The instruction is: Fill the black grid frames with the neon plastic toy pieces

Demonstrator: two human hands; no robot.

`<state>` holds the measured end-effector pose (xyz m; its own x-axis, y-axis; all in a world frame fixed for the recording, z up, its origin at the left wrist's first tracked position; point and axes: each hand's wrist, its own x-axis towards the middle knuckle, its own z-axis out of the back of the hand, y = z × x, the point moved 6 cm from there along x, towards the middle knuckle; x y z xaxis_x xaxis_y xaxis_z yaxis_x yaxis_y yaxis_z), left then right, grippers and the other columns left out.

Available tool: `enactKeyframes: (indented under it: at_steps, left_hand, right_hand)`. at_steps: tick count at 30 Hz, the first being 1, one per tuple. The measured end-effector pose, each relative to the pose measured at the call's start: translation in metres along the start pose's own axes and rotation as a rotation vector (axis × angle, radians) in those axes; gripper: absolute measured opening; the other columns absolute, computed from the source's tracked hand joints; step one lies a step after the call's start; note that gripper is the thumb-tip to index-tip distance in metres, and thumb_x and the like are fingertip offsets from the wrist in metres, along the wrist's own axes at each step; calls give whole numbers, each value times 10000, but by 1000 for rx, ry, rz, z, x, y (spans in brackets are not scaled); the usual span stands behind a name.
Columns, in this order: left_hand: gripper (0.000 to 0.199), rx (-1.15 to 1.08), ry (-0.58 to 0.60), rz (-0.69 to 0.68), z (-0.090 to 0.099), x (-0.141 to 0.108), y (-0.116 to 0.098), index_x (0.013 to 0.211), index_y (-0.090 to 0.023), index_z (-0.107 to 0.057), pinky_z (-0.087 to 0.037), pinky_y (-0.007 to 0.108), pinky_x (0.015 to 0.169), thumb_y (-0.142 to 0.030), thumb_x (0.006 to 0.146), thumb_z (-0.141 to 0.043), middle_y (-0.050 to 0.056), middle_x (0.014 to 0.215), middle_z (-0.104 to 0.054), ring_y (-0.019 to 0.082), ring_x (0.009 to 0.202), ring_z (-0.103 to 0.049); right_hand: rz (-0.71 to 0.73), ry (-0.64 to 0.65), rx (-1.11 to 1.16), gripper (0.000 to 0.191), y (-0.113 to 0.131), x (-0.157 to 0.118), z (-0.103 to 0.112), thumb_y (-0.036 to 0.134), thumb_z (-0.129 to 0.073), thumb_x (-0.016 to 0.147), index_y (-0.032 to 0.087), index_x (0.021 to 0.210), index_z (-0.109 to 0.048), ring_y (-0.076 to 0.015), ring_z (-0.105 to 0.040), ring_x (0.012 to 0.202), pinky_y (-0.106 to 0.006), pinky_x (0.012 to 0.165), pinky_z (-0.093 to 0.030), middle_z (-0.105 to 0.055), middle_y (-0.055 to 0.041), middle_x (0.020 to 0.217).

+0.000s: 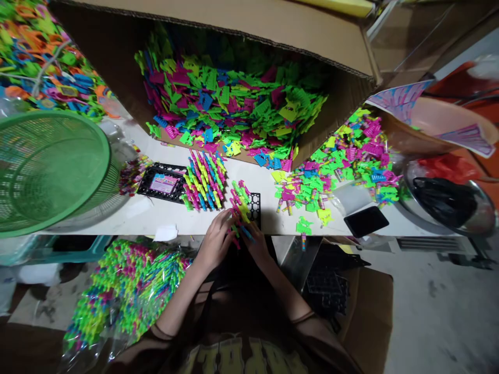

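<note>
At the table's front edge, my left hand has its fingers bent over pink and green plastic toy pieces. Close beside it, my right hand is closed around a small blue plastic piece. Fingers hide much of what both hands grip. Under them lies a black lattice rack, partly filled with a row of green, yellow and pink toy pieces. Just left stands a fuller block of toy pieces in slanting coloured rows. Another black rack has a printed card on it.
An open cardboard box of loose plastic parts lies behind. A green basket stands left, a heap of parts and a phone right. Below the table are a bag of finished-looking pieces and a carton.
</note>
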<state>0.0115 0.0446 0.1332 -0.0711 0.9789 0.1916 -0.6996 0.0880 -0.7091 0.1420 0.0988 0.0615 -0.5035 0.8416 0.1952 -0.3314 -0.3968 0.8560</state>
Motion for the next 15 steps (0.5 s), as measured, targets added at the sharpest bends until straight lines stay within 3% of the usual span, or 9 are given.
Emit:
enactKeyframes:
  at_steps: [8,15]
  left_hand:
    - [340,19,-37,-7,0,0,1,1303,-215,-468,-400,461,1102,-264,984,-361,123,1405,-491,233,1341,-432]
    - [365,-5,-2,18,0,1,0,1331,-229,-449,-398,480,1099,-243,981,-350,119,1417,-480,239,1346,-432]
  right_hand:
    - [12,-67,21,123,0,1,2,282,-531,913,238,933,-645,-196,-655,777,-308,667,-548,-655,-43,822]
    - [-94,1,-72,165,-8,3,-5,308,-537,901,229,975,-662,-201,-643,758,-300,652,-527,-659,-53,852]
